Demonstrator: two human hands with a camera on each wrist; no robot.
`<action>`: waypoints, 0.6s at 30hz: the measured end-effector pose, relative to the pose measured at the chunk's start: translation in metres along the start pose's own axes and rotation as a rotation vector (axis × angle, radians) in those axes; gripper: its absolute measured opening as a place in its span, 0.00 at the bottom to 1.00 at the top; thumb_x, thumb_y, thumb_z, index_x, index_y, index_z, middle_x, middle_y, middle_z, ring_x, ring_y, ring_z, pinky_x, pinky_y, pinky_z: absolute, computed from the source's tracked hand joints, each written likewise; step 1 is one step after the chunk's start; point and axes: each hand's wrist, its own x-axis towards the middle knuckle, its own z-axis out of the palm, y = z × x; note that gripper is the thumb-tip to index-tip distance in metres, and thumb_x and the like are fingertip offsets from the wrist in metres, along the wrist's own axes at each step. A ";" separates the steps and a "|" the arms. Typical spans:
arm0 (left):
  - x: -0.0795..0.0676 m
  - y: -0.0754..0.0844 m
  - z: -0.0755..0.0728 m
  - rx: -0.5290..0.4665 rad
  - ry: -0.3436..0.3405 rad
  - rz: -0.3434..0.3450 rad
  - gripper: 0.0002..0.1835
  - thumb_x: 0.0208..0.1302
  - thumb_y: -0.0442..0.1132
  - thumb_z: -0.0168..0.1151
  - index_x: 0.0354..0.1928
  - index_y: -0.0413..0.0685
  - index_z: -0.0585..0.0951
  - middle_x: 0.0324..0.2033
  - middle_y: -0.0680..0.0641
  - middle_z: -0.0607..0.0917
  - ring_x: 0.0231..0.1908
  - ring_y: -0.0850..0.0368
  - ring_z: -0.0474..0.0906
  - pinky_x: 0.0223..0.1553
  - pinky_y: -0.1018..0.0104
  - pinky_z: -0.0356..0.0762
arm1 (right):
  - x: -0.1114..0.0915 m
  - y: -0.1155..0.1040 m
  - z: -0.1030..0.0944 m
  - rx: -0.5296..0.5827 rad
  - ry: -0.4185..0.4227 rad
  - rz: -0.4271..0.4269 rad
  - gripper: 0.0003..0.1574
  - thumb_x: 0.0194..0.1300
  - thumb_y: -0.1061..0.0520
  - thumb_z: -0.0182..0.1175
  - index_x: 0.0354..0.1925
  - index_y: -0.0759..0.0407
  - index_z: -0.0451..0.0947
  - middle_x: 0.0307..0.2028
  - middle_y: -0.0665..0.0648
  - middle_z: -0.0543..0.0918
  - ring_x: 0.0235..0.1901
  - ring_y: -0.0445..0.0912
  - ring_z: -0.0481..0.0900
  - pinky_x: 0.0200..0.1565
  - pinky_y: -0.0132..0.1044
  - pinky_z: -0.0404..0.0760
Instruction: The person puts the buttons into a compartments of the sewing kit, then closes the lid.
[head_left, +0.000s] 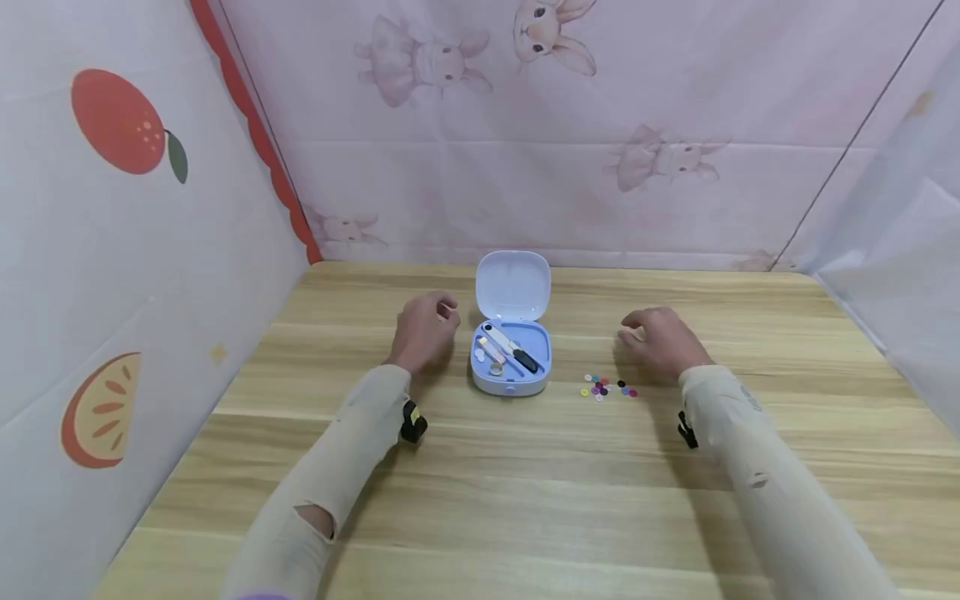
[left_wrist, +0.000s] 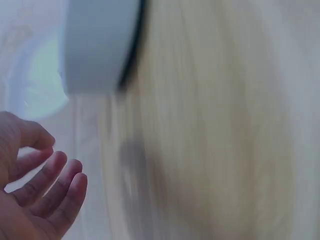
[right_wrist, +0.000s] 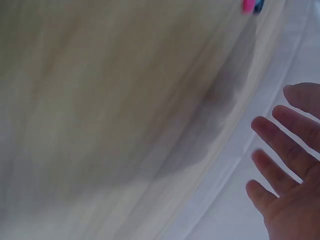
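Note:
A pale blue plastic case (head_left: 512, 387) stands mid-table with its lid (head_left: 513, 285) raised at the back. Inside lie a slim tool (head_left: 526, 360) with a white body and black end, a pinkish-white strip (head_left: 491, 350), a small gold ring-like piece (head_left: 496, 368) and white discs (head_left: 480, 354). Loose colored buttons (head_left: 621, 384) are scattered right of the case. My left hand (head_left: 427, 332) hovers left of the case, fingers loosely curved and holding nothing. Beyond the buttons, to the right, my right hand (head_left: 663, 342) also holds nothing; the right wrist view shows its fingers (right_wrist: 280, 140) spread.
The wood-grain table (head_left: 525, 500) meets a pink rabbit-print cloth (head_left: 570, 200) at the back. A fruit-print cloth (head_left: 97, 275) hangs on the left, and a pale cloth (head_left: 900, 242) on the right.

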 end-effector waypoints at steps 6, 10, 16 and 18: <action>-0.018 0.011 0.004 -0.112 -0.066 -0.047 0.14 0.68 0.39 0.61 0.52 0.44 0.84 0.43 0.47 0.87 0.44 0.52 0.83 0.49 0.56 0.80 | -0.005 -0.014 0.009 0.113 -0.054 -0.003 0.22 0.76 0.55 0.57 0.57 0.72 0.78 0.54 0.70 0.82 0.59 0.67 0.75 0.63 0.62 0.69; -0.028 0.017 0.007 -0.165 -0.117 -0.056 0.17 0.71 0.40 0.61 0.58 0.43 0.81 0.51 0.45 0.84 0.51 0.51 0.81 0.55 0.56 0.78 | -0.007 -0.029 0.014 0.169 -0.060 -0.033 0.23 0.75 0.55 0.58 0.59 0.72 0.77 0.53 0.69 0.83 0.59 0.66 0.76 0.63 0.61 0.70; -0.037 0.024 0.014 -0.201 -0.146 -0.069 0.22 0.74 0.41 0.59 0.66 0.44 0.75 0.62 0.42 0.79 0.58 0.47 0.78 0.60 0.54 0.75 | -0.005 -0.053 0.023 0.223 -0.096 -0.061 0.22 0.73 0.57 0.60 0.58 0.71 0.78 0.50 0.68 0.85 0.51 0.60 0.83 0.59 0.58 0.75; -0.039 0.025 0.017 -0.196 -0.153 -0.082 0.25 0.74 0.43 0.58 0.69 0.43 0.72 0.65 0.41 0.76 0.61 0.46 0.77 0.62 0.52 0.74 | -0.005 -0.058 0.026 0.229 -0.116 -0.069 0.23 0.73 0.57 0.61 0.59 0.72 0.78 0.50 0.68 0.86 0.49 0.57 0.85 0.58 0.56 0.76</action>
